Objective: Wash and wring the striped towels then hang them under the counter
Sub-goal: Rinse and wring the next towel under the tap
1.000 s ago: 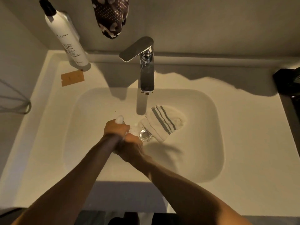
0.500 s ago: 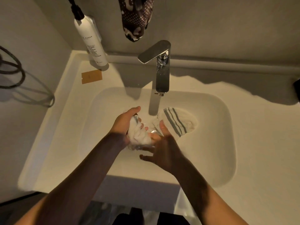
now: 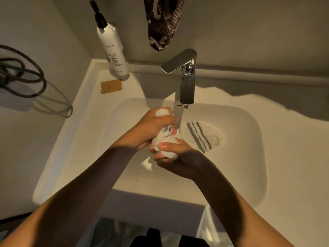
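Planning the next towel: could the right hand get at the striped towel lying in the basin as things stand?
Probably yes, once it is freed. The right hand now shares a grip on the bunched towel with the left hand; the second towel lies uncovered just beside it.

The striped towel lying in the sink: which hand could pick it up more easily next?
Probably the right hand: the striped towel lies just to its right in the sink. The left hand is farther away. Both grip the bunched towel.

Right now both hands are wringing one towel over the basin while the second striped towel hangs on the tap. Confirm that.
Not quite. Left hand and right hand do wring one towel, but the head view shows the second striped towel lying in the basin below the tap.
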`<state>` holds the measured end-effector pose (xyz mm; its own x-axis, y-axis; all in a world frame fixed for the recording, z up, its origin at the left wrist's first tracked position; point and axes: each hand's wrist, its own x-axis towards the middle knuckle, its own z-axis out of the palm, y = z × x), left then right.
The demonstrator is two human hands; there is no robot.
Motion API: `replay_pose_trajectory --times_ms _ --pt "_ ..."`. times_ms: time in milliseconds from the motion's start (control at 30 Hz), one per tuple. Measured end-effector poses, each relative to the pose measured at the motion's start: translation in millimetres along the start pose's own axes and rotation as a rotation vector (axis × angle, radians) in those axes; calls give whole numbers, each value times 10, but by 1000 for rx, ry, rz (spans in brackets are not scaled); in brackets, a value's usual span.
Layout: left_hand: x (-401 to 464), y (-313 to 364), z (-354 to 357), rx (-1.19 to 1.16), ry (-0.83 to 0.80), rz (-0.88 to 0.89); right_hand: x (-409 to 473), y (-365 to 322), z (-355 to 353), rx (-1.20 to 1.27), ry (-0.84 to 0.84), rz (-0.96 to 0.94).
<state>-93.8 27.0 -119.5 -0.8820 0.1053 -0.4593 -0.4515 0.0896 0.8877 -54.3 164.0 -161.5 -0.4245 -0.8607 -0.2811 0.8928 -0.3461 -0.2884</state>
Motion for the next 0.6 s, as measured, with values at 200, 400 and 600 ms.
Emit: replay_pose_trajectory --times_ms 200,400,600 --pt "154 -191 65 -2 131 -134 172 102 -66 -638 363 -49" --pt "262 -738 169 60 405 -308 384 527 -414 -1269 741 -229" --pt "243 -1001 195 -12 496 -396 353 711 -528 -1451 868 -142"
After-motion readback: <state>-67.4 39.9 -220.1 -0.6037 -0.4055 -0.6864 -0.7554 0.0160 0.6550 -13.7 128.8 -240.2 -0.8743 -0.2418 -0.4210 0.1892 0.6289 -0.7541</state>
